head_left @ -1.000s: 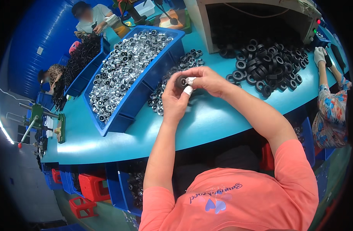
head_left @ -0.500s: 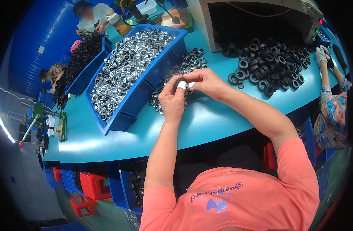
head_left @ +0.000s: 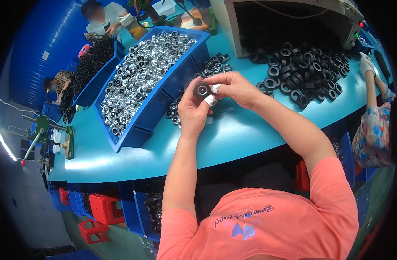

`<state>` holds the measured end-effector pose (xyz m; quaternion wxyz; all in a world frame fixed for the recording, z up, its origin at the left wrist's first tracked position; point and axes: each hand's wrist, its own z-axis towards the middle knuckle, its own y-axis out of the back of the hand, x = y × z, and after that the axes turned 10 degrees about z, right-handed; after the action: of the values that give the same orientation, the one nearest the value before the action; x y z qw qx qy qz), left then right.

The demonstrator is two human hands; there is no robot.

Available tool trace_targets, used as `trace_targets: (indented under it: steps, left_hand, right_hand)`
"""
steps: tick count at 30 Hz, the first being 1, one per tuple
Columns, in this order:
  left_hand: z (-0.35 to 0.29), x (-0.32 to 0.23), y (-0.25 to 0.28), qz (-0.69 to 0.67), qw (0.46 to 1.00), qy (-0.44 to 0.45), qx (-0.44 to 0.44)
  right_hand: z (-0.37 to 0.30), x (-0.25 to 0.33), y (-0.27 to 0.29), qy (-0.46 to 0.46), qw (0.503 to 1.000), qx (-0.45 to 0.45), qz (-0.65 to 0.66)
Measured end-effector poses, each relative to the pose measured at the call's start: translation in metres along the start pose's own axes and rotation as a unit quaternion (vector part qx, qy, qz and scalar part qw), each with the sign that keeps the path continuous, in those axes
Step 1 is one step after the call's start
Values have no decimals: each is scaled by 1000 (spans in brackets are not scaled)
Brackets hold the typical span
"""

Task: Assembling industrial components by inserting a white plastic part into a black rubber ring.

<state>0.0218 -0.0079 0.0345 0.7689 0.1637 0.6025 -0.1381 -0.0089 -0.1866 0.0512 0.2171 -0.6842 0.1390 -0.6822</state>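
A small wheel (head_left: 202, 89), with a black tyre and a silvery ring at its centre, is held face up over the table. My left hand (head_left: 191, 113) grips it between thumb and fingers from the left. From the right, my right hand (head_left: 237, 89) pinches its edge with fingertips and thumb. White tape wraps both thumbs. Partly hidden behind my hands lies a loose heap of shiny hubs (head_left: 216, 65) with dark centres. Black rubber rings (head_left: 309, 71) are piled to the right of my right hand.
A big blue bin (head_left: 157, 100) full of shiny hubs stands to the left. Beyond the rings is a pale machine housing (head_left: 230, 28) with a dark opening. A gloved co-worker's hand (head_left: 366, 65) is at the right. Others sit far left, near a bin of black parts (head_left: 93, 60).
The wheel has turned between my fingers, so its round face now shows. My hands stay in nearly the same place. The co-worker's gloved hand at the right has shifted.
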Motion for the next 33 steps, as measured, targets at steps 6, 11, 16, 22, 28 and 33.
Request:
trace_targets:
  steps: [6, 11, 16, 22, 28, 33]
  left_hand:
    - [-7, -6, 1, 2, 997, -66, -50]
    - [-65, -65, 54, 208, 974, -60, -73]
    - [-217, -74, 194, 584, 765, 268, 49]
    - [-298, -72, 242, 631, 731, 259, -25]
    - [-131, -54, 98, 460, 887, -25, 16]
    - [-29, -36, -23, 343, 895, -209, 192]
  right_hand:
    - [8, -7, 11, 140, 956, -53, -251]
    - [0, 28, 43, 308, 799, -164, -490]
    - [-4, 64, 87, 255, 725, -302, -564]
    - [26, 89, 129, 99, 642, -217, -729]
    - [49, 89, 161, -33, 561, -210, -800]
    - [72, 111, 206, -27, 467, -308, -829]
